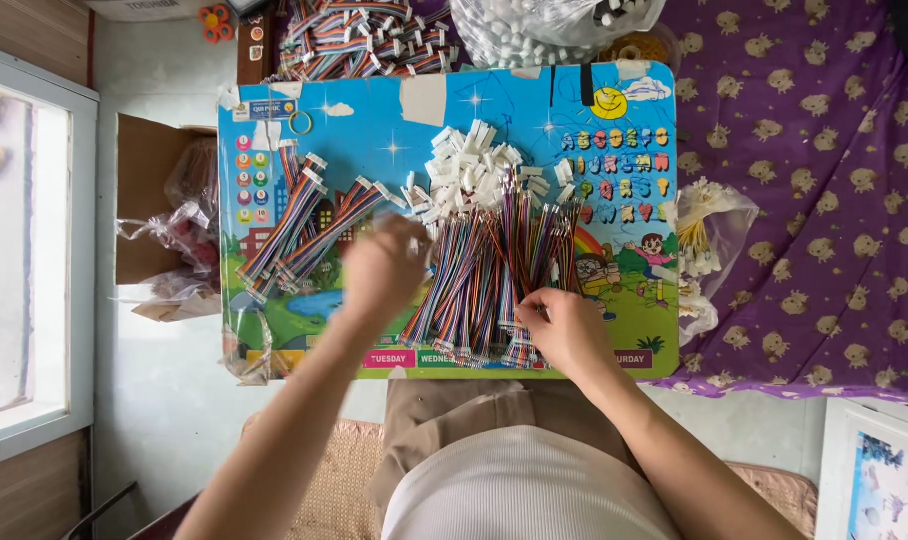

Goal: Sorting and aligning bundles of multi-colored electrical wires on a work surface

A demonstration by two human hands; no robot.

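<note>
A colourful children's board [274,330] lies across my lap as a work surface. A big heap of multicoloured ribbon wires [484,270] with white plug connectors [469,170] covers its middle. My right hand [564,330] pinches a few wires at the lower right end of the heap. My left hand [384,268] is blurred, hovering at the heap's left edge; what its fingers hold cannot be made out. A few sorted wire bundles [304,225] lie fanned out on the board's left side.
More bundled wires [359,40] and a clear bag of white connectors [534,30] lie beyond the board. A plastic bag of parts [704,240] sits right on a purple cloth [824,200]. An open cardboard box [154,200] with bags stands left.
</note>
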